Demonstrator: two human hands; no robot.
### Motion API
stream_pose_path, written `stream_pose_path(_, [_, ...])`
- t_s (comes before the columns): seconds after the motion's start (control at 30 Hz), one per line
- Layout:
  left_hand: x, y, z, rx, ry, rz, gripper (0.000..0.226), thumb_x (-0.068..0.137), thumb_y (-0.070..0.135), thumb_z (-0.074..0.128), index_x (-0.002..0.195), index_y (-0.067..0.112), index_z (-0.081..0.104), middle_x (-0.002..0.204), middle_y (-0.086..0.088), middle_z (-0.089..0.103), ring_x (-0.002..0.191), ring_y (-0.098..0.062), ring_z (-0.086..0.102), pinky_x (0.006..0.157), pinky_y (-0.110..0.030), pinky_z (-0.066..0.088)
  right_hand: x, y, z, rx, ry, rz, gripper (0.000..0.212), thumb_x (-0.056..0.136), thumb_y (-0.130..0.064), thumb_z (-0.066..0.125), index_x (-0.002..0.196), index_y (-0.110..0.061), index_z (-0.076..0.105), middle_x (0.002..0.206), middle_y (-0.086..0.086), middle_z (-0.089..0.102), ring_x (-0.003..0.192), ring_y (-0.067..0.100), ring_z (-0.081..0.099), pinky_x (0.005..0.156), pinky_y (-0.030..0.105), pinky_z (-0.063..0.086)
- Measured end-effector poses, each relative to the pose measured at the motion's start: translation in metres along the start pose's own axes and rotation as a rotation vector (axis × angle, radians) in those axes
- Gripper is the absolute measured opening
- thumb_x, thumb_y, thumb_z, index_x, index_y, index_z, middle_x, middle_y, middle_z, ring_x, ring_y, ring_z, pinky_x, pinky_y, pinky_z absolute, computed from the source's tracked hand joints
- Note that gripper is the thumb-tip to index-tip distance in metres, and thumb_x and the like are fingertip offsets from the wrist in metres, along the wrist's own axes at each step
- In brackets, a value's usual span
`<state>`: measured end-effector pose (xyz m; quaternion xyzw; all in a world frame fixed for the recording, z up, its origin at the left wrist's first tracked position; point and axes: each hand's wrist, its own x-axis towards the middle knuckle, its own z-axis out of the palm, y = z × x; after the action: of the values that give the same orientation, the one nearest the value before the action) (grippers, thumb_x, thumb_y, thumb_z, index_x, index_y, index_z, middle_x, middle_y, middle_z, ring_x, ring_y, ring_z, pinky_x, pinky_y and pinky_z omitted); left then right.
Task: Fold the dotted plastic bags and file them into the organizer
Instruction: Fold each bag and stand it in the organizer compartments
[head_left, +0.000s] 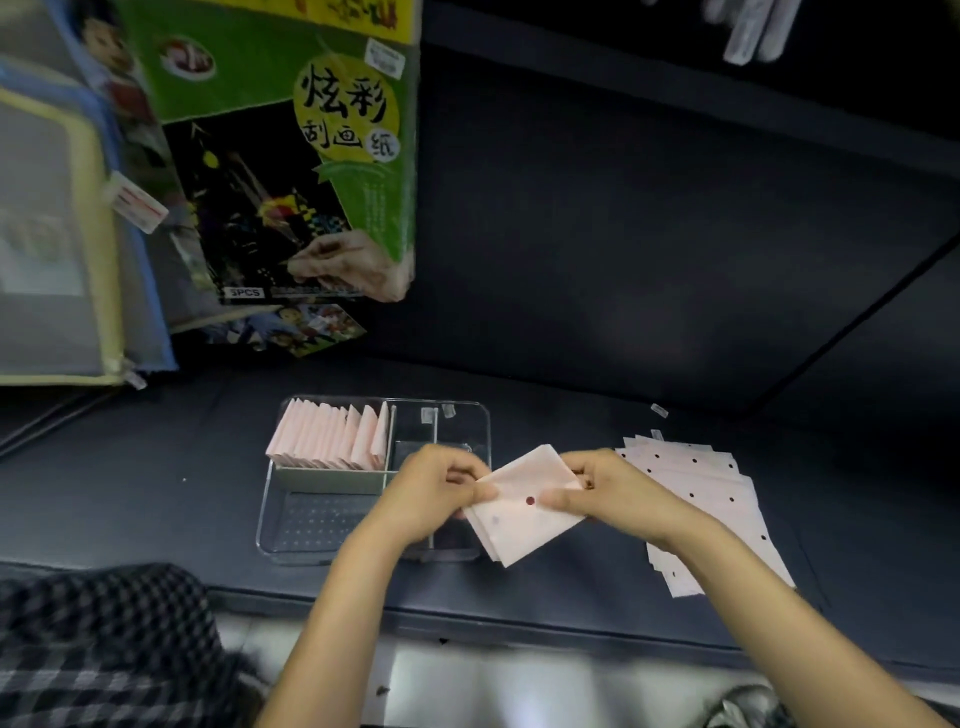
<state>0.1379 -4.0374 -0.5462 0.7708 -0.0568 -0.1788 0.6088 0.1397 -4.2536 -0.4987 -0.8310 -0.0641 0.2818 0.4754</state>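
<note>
A folded pale pink dotted bag (522, 512) is held above the dark shelf between both hands. My left hand (434, 488) pinches its left edge, and my right hand (605, 491) pinches its right side with the thumb near a red dot. Behind my left hand stands a clear organizer (467, 410) with several compartments. Its back-left compartment holds a row of folded pink bags (330, 436) standing on edge. To the right, a stack of flat dotted bags (711, 483) lies on the shelf, partly under my right forearm.
A green and black scratch-paper pack (291, 150) and zippered mesh pouches (62, 234) lean at the back left. The dark shelf (623, 260) stretches behind, with its front edge (519, 621) close to me. Checked fabric (104, 644) lies at the lower left.
</note>
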Motion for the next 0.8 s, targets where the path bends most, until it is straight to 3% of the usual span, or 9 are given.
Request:
stream_pose_path(0.07, [0.009,-0.006,-0.011,0.032,0.07,0.029,0.02,0.082,0.012,0.071,0.07,0.028,0.071,0.069,0.011,0.068,0.066,-0.005,0.06,0.066,-0.026,0.05,0.02,-0.001,0.011,0.077,-0.025,0.06,0.016,0.088,-0.01,0.063,0.103,-0.007,0.068,0.09,0.002,0.071,0.08,0.006,0.067,0.066,0.019,0.053])
stream_pose_path(0.13, [0.018,-0.017,-0.026,0.12,0.285,0.007,0.006,0.085,0.023,0.067,0.083,0.027,0.07,0.086,0.012,0.07,0.085,-0.009,0.063,0.08,-0.031,0.051,0.041,-0.002,0.019,0.174,0.008,0.105,0.02,0.089,-0.009,0.061,0.109,-0.005,0.066,0.097,0.005,0.071,0.083,0.01,0.069,0.066,0.021,0.055])
stream_pose_path(0.2, [0.024,-0.034,-0.041,0.392,0.51,-0.106,0.015,0.09,0.035,0.059,0.1,0.028,0.067,0.106,0.006,0.065,0.102,-0.018,0.056,0.086,-0.035,0.047,0.062,-0.003,0.026,0.337,0.062,0.155,0.021,0.089,-0.007,0.061,0.11,-0.006,0.064,0.1,0.006,0.071,0.083,0.013,0.069,0.066,0.022,0.056])
stream_pose_path(0.3, [0.03,-0.059,-0.052,0.735,0.519,-0.287,0.028,0.096,0.038,0.045,0.116,0.029,0.062,0.124,-0.002,0.054,0.112,-0.027,0.042,0.089,-0.038,0.037,0.094,-0.002,0.039,0.578,0.103,0.217,0.016,0.087,-0.007,0.064,0.104,-0.009,0.065,0.096,0.004,0.073,0.081,0.014,0.071,0.065,0.021,0.056])
stream_pose_path(0.4, [0.032,-0.077,-0.049,0.842,0.505,-0.294,0.03,0.096,0.036,0.04,0.117,0.031,0.061,0.125,0.004,0.053,0.113,-0.023,0.038,0.088,-0.035,0.031,0.123,-0.001,0.055,0.734,0.127,0.269,0.018,0.085,-0.005,0.066,0.103,-0.007,0.063,0.095,0.005,0.074,0.083,0.018,0.071,0.062,0.022,0.056])
stream_pose_path(0.5, [0.028,-0.09,-0.054,0.842,0.589,-0.321,0.032,0.097,0.03,0.037,0.118,0.031,0.061,0.125,0.008,0.056,0.112,-0.021,0.037,0.085,-0.034,0.028,0.148,-0.003,0.072,0.756,0.132,0.31,0.02,0.086,-0.002,0.064,0.105,-0.006,0.061,0.104,0.009,0.069,0.09,0.021,0.067,0.061,0.024,0.057])
stream_pose_path(0.63, [0.024,-0.099,-0.059,0.782,0.671,-0.317,0.029,0.098,0.027,0.04,0.113,0.03,0.064,0.124,0.009,0.058,0.112,-0.021,0.036,0.085,-0.033,0.024,0.171,-0.015,0.092,0.573,0.172,0.305,0.028,0.088,-0.001,0.061,0.115,-0.002,0.058,0.11,0.011,0.065,0.089,0.021,0.065,0.063,0.024,0.058])
stream_pose_path(0.8, [0.024,-0.101,-0.058,0.732,0.721,-0.224,0.024,0.094,0.023,0.049,0.107,0.026,0.069,0.122,0.005,0.061,0.109,-0.024,0.038,0.085,-0.035,0.022,0.186,-0.031,0.102,-0.222,0.275,0.177,0.023,0.083,-0.003,0.054,0.104,-0.005,0.065,0.104,0.012,0.067,0.089,0.028,0.066,0.074,0.042,0.058])
